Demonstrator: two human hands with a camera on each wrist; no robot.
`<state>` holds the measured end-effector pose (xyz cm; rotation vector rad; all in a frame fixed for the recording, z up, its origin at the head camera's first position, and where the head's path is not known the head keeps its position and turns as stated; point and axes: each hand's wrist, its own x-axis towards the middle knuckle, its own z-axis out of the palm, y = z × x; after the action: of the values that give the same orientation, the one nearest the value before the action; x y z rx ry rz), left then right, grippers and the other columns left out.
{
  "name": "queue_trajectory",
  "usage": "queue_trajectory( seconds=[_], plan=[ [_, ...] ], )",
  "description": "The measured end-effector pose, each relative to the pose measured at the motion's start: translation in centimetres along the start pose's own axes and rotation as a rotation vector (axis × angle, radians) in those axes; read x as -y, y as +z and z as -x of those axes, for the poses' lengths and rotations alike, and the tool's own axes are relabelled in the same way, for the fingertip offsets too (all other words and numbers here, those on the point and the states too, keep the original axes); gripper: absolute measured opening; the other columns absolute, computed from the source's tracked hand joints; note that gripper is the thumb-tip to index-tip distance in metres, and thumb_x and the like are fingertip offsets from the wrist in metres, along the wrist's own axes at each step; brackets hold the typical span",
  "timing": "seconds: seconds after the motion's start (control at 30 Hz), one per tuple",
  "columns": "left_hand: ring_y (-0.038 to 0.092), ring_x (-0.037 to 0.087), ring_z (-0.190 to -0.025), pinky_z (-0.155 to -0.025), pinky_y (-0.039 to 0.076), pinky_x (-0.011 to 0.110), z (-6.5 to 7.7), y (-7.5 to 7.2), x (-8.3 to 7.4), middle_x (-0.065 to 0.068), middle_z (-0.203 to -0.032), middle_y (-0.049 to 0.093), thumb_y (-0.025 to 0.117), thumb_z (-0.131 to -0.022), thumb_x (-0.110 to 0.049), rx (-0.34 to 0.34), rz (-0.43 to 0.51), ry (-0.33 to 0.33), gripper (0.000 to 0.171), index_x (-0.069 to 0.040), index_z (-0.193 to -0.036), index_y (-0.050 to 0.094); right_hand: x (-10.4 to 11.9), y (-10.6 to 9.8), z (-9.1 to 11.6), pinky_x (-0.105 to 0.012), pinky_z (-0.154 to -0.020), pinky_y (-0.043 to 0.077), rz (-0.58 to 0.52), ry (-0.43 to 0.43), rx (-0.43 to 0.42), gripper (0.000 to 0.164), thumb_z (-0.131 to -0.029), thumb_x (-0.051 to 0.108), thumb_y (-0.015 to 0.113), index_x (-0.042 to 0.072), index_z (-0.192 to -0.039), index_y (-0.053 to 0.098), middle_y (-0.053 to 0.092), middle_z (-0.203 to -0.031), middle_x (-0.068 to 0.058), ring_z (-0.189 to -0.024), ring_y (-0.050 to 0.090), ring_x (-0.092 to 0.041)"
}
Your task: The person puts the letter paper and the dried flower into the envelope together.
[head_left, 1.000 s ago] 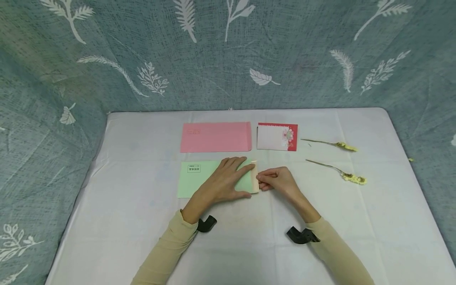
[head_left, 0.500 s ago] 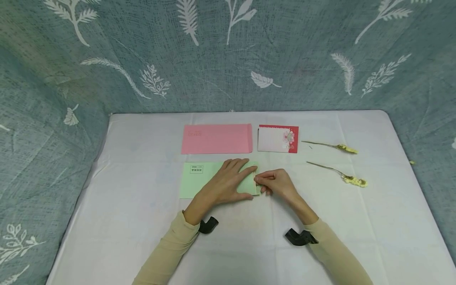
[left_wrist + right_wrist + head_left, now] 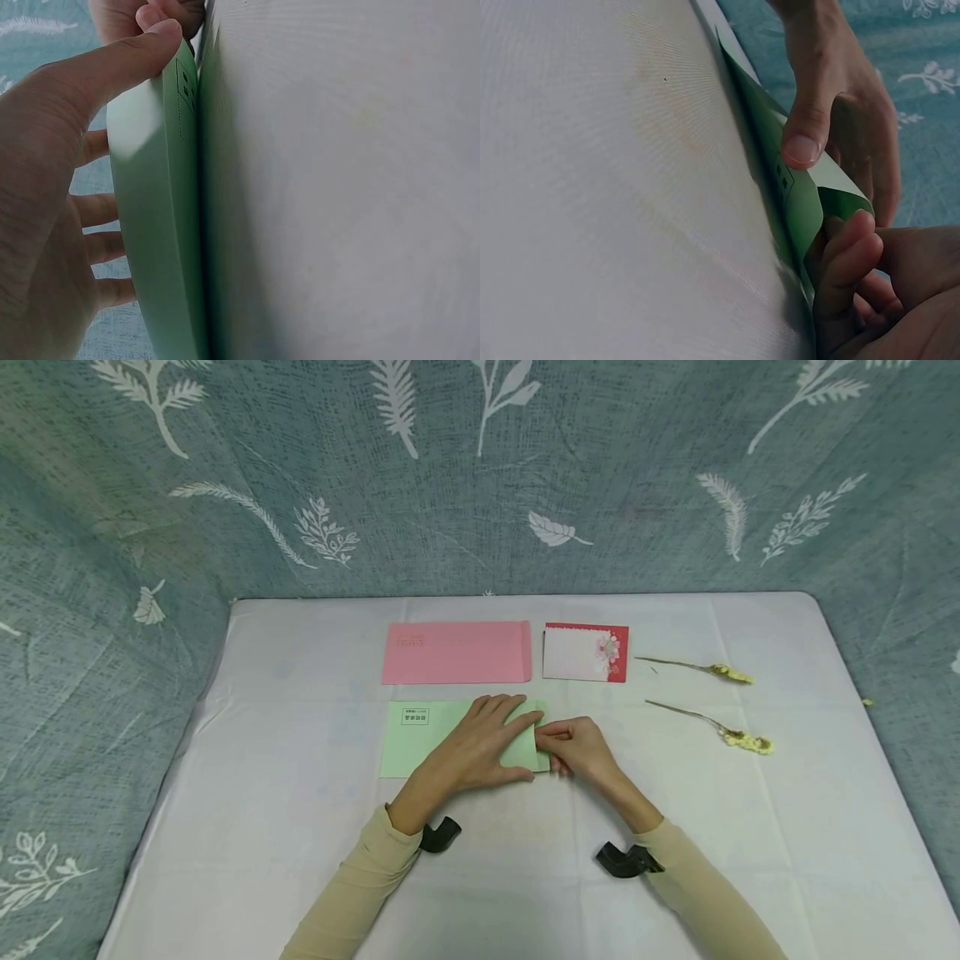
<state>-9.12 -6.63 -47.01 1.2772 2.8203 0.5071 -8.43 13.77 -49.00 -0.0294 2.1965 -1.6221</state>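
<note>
the left hand point(image 3: 478, 742) lay spread on the green envelope point(image 3: 405, 750), its right end point(image 3: 543, 762) parted, not yet closed, and whether the right hand point(image 3: 583, 747) pinched anything there i couldn't tell.

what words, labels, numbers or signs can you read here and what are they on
No text is clear enough to quote.
Green envelope: boxed dark print, too small to read in the head view; boxed marks in the wrist views are also unreadable.
Pink envelope: faint reddish lines of print, too small to read.
Red-bordered floral card: no words can be made out.
</note>
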Motion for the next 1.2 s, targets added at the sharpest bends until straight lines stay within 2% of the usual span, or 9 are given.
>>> queue_trajectory(
  seconds=[0.83,1.1,1.2],
  plan=[
    [0.042,0.03,-0.132,-0.111,0.03,0.047,-0.2,0.1,-0.2,0.016,-0.145,0.046,0.075,-0.079,-0.055,0.008,-0.007,-0.016,0.08,-0.017,-0.144,0.047,0.5,0.5,0.2,-0.019,-0.042,0.042,0.017,0.01,0.009,0.027,-0.092,0.002,0.056,-0.015,-0.112,0.065,0.06,-0.057,-0.002,-0.043,0.05,-0.007],
    [0.042,0.03,-0.133,-0.111,0.03,0.047,-0.2,0.3,-0.2,0.016,-0.146,0.045,0.073,-0.079,-0.057,0.019,-0.02,-0.025,0.081,-0.017,-0.145,0.046,0.1,-0.4,0.5,-0.021,-0.048,0.045,0.024,-0.014,0.018,0.028,-0.094,0.01,0.063,-0.011,-0.112,0.068,0.064,-0.061,-0.005,-0.048,0.053,-0.009],
    [0.041,0.03,-0.133,-0.111,0.03,0.047,-0.2,0.3,-0.2,0.016,-0.146,0.045,0.074,-0.079,-0.058,0.021,-0.021,-0.029,0.082,-0.017,-0.145,0.046,0.0,-0.9,0.8,-0.022,-0.05,0.046,0.017,-0.034,0.03,0.028,-0.095,0.013,0.064,-0.008,-0.112,0.069,0.069,-0.072,-0.009,-0.052,0.055,-0.009]
  ],
)
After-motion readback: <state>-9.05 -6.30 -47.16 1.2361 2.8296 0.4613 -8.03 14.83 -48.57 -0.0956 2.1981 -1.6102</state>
